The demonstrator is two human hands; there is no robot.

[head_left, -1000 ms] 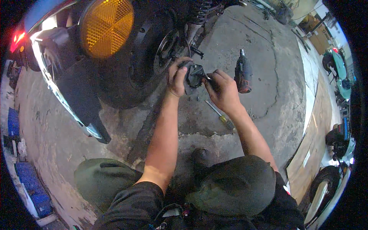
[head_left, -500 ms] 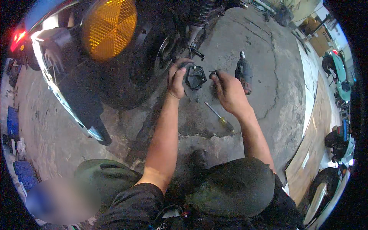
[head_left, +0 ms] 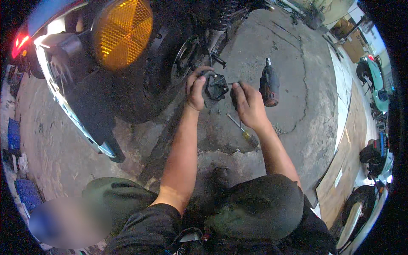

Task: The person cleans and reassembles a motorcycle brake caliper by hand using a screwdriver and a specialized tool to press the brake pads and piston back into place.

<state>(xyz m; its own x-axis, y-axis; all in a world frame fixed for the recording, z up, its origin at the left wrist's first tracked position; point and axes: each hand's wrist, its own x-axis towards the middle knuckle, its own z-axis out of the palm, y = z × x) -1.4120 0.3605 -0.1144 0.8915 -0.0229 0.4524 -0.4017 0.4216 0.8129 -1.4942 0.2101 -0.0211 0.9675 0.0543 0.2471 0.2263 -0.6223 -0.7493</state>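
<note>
My left hand (head_left: 196, 90) grips a black plastic housing (head_left: 216, 87) from its left side, thumb on top, its hollow face turned towards my right hand. My right hand (head_left: 251, 106) is closed in a pinch on a small dark piece with a thin tip (head_left: 231, 83) that points at the housing's right edge. Most of that piece is hidden by my fingers, so its kind is unclear. Below the right hand lies a screwdriver (head_left: 250, 138) with a yellowish handle, partly covered by the hand. To the right a dark power driver (head_left: 269, 87) with a metal socket rests on the concrete.
A motorcycle's rear wheel (head_left: 140, 95) and fender stand at the left, with a large amber reflector (head_left: 123, 34) close in front. Along the right are a wooden board (head_left: 346, 165), a cardboard box (head_left: 355, 46) and other motorcycles. My knees are at the bottom.
My right hand has moved left and slightly down, bringing the small dark piece nearer the housing. The hand now covers part of the screwdriver. My left hand holds nearly the same place.
</note>
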